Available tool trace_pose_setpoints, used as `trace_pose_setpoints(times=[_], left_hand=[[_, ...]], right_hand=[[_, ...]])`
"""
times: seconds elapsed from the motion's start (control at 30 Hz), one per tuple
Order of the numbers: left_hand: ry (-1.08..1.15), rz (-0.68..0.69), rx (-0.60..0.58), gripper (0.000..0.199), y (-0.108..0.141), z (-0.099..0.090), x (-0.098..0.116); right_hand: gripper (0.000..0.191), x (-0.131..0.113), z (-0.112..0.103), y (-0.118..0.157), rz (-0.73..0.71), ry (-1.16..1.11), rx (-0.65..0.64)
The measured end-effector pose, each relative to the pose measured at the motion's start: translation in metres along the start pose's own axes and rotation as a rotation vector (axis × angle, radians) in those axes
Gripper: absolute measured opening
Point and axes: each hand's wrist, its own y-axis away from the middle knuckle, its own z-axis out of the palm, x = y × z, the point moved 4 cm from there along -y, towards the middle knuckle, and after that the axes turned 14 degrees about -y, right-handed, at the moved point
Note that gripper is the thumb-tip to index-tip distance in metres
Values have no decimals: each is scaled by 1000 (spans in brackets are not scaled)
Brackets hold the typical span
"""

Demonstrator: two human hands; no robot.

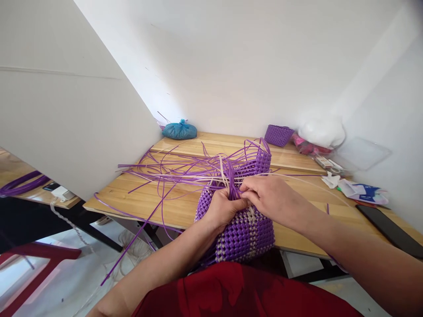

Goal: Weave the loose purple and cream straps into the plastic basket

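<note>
Clasping strips (232, 178) over the basket (243, 235) at the table's (297, 233) near side, the left hand (222, 208) risked slack by slipping; the right hand (269, 196), fingers narrow, load hidden, risked snagging crossed ends (127, 166) by pulling.

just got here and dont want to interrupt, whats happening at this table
A person is working with both hands on a purple and cream woven basket. The left hand grips a bunch of loose strands at its edge, and the right hand pinches close beside it. Many long strands still stick out, unwoven, across the wooden table.
</note>
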Motion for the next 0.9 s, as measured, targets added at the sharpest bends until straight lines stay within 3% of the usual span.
trace_pose_setpoints(times=[0.1, 0.23, 0.43, 0.77, 0.9], left_hand=[[10, -8, 4, 35, 1, -1, -1], [-7, -18, 34, 33, -1, -5, -4], [-25, -8, 28, 30, -2, -6, -4], [-28, -8, 22, 29, -2, -6, -5], [-43, 22, 21, 30, -3, -6, -5]], right_hand=[[19, 4, -3, 3, 34, -144, -7], [24, 21, -4, 5, 152, -482, -109], [29, 36, -2, 2, 261, -801, -64], [39, 30, -3, 2, 230, -528, -170], [41, 31, -2, -7, 257, -504, -313]])
